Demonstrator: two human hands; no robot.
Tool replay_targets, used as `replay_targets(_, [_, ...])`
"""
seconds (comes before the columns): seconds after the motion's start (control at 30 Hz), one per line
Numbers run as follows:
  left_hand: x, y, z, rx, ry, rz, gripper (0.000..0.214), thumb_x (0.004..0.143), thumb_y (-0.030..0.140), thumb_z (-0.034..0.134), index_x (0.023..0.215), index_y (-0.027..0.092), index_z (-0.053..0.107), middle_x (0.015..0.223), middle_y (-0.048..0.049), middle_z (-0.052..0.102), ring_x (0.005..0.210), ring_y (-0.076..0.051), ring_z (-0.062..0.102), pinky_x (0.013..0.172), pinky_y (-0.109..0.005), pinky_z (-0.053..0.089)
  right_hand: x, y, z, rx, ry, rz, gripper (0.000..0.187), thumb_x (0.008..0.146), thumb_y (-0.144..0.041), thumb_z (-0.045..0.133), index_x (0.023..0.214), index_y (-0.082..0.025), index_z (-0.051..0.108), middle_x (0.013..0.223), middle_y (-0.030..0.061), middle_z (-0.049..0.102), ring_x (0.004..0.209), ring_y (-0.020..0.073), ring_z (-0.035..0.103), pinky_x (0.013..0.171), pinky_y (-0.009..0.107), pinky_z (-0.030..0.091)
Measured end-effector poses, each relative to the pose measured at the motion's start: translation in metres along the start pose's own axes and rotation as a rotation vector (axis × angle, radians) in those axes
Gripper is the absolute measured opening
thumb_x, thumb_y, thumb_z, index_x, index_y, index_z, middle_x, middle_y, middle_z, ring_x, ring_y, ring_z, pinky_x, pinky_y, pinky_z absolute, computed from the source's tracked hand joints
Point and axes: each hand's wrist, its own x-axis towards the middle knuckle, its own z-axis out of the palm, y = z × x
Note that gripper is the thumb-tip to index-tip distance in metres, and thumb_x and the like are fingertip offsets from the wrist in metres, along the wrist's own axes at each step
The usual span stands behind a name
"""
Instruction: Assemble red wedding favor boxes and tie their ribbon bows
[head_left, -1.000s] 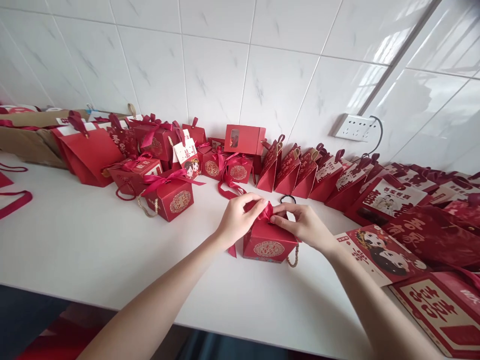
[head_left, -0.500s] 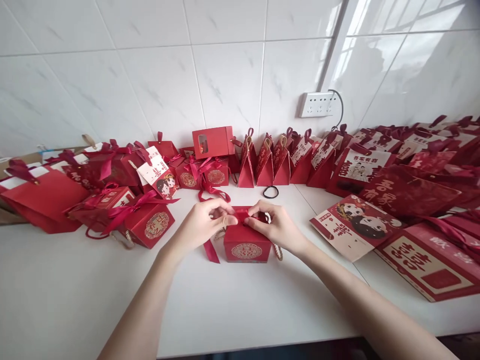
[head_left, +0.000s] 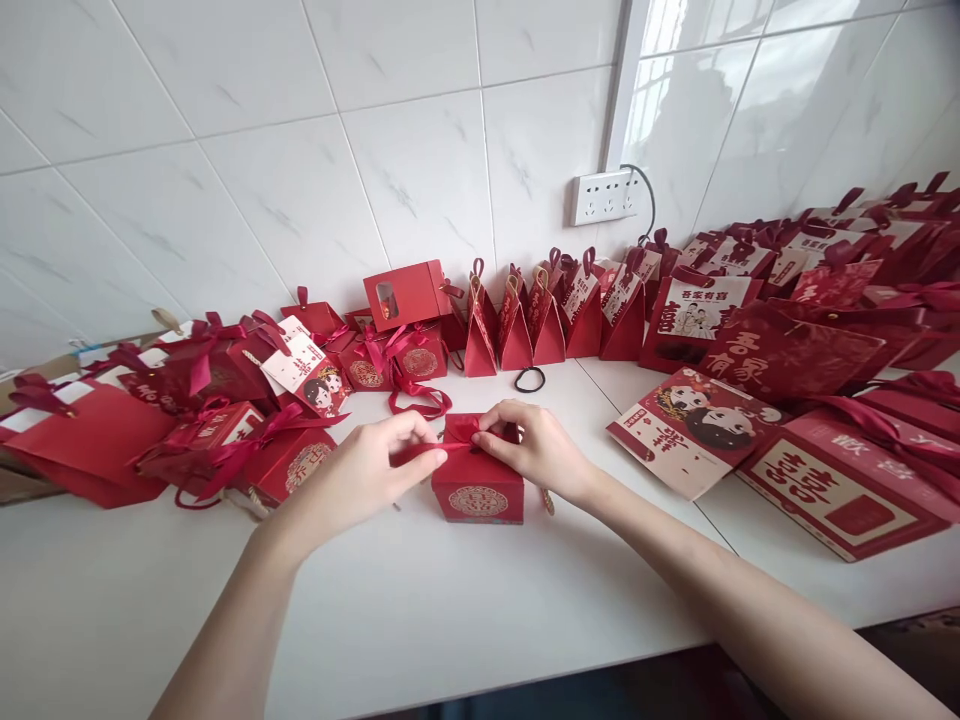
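Observation:
A small red gift box (head_left: pixel 477 492) with a round gold-and-white emblem on its front stands on the white counter (head_left: pixel 465 610) in front of me. A dark red ribbon (head_left: pixel 450 447) runs across its top. My left hand (head_left: pixel 360 477) pinches one end of the ribbon and draws it out to the left. My right hand (head_left: pixel 534 450) is closed on the ribbon at the top of the box. A rope handle hangs at the box's right side.
Several red boxes with ribbon bows (head_left: pixel 247 440) crowd the left, red triangular bags (head_left: pixel 525 325) line the tiled wall, and flat red printed cards and bags (head_left: pixel 697 430) cover the right. A black hair tie (head_left: pixel 529 379) lies behind the box. A wall socket (head_left: pixel 604 197) sits above.
My left hand has pulled the ribbon end outward to the left, so the ribbon is now taut. The view has shifted a little to the right and the box sits slightly lower-left.

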Motion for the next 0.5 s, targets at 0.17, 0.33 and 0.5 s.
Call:
replay_targets(0.17, [-0.015,0.027,-0.001,0.324,0.064,0.240,0.020,0.090,0.036,0.045,0.082,0.025,0.058,0.086,0.0028,0.062,0.059,-0.010,0.054,0.050,-0.021,0.036,-0.001,-0.001,-0.005,-0.050,-0.007,-0.080,0.009,0.082,-0.017,0.062,0.074,-0.017,0.065,0.069,-0.0002,0.062,0.063,0.0110,0.052,0.064,0.025,0.040])
replay_targets(0.33, [-0.025,0.050,0.004,0.524,0.024,0.409,0.025,0.093,0.026,0.039,0.074,0.020,0.054,0.083,0.0029,0.056,0.047,-0.006,0.040,0.046,-0.023,0.027,-0.005,-0.005,-0.008,-0.113,-0.038,-0.180,0.009,0.082,-0.019,0.065,0.073,-0.018,0.067,0.064,-0.0021,0.060,0.062,0.0105,0.051,0.076,0.030,0.040])
replay_targets(0.5, [-0.023,0.065,0.008,0.418,-0.087,0.463,0.022,0.091,0.022,0.044,0.072,0.021,0.055,0.071,0.0045,0.056,0.056,-0.008,0.047,0.049,-0.021,0.030,-0.008,-0.008,-0.014,-0.056,-0.089,-0.215,0.008,0.081,-0.016,0.066,0.073,-0.017,0.068,0.067,-0.0016,0.061,0.062,0.0104,0.053,0.077,0.029,0.042])
